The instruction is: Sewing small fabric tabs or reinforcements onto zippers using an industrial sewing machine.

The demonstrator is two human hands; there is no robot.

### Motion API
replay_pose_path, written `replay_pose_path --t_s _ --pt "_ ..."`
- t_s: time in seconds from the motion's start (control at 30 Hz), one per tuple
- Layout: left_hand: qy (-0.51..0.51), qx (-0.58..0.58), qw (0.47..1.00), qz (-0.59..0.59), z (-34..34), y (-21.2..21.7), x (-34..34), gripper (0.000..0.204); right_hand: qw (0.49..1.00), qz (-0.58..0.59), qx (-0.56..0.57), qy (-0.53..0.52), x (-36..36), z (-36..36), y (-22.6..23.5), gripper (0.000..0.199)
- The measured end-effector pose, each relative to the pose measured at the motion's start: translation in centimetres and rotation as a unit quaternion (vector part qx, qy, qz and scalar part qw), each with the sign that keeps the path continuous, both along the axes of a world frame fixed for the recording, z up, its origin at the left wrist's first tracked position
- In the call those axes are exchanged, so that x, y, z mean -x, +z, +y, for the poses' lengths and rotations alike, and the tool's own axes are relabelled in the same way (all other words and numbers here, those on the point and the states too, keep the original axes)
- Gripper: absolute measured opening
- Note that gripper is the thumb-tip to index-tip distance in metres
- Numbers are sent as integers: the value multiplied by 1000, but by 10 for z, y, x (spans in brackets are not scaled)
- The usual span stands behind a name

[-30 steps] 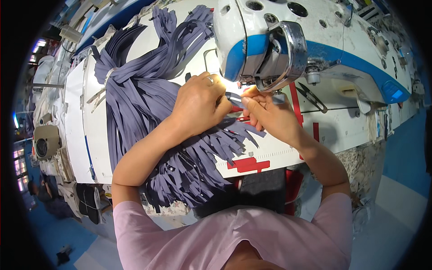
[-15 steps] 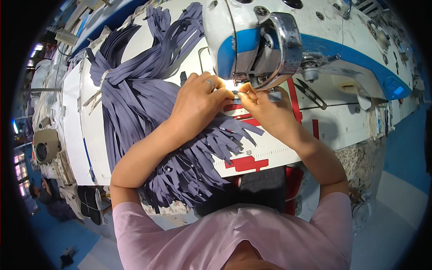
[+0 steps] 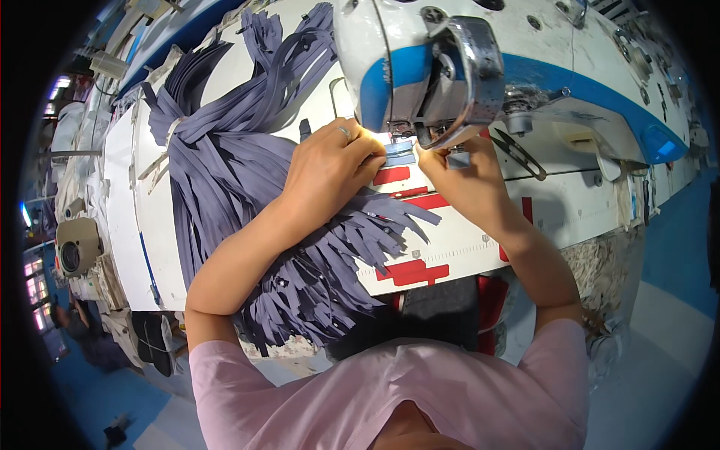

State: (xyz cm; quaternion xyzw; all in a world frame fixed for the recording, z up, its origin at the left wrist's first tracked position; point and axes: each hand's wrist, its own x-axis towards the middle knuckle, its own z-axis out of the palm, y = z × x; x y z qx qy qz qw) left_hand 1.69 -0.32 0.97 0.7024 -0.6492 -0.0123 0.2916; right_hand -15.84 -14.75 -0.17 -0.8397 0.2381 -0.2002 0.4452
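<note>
A small grey-blue strip of fabric (image 3: 400, 153) lies lit beneath the needle area of a white and blue sewing machine (image 3: 409, 71). My left hand (image 3: 328, 169) is closed in a pinch at the strip's left end. At its right end my right hand (image 3: 469, 184) is closed, thumb and fingers pressed together beside the presser foot; some fingertips are hidden behind the machine head. A large tied bundle of long grey-purple strips (image 3: 225, 161), resembling zippers, spreads under and left of my left forearm.
Metal thread snips (image 3: 519, 155) lie on the machine bed right of my right hand. Red tape (image 3: 412, 274) marks the table's front part. A beige device with a round dark front (image 3: 72, 253) stands at far left, and a person (image 3: 82, 322) appears beyond it.
My right hand has shifted right and its fingers have drawn away from my left hand, so more of the fabric strip shows between them. My left hand has barely moved.
</note>
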Motion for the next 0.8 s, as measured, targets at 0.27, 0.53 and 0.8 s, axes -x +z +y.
replay_pose_path --t_s 0.27,0.53,0.8 --pt "2 -4 1000 20 -1 -1 -4 14 943 270 153 118 -2 6 -1 33" --pt "10 10 999 30 -9 -13 -16 16 945 -91 315 8 -14 -4 -22 14" --pt "-10 36 999 40 -15 -7 -17 18 958 -107 264 19 -16 -12 -29 12"
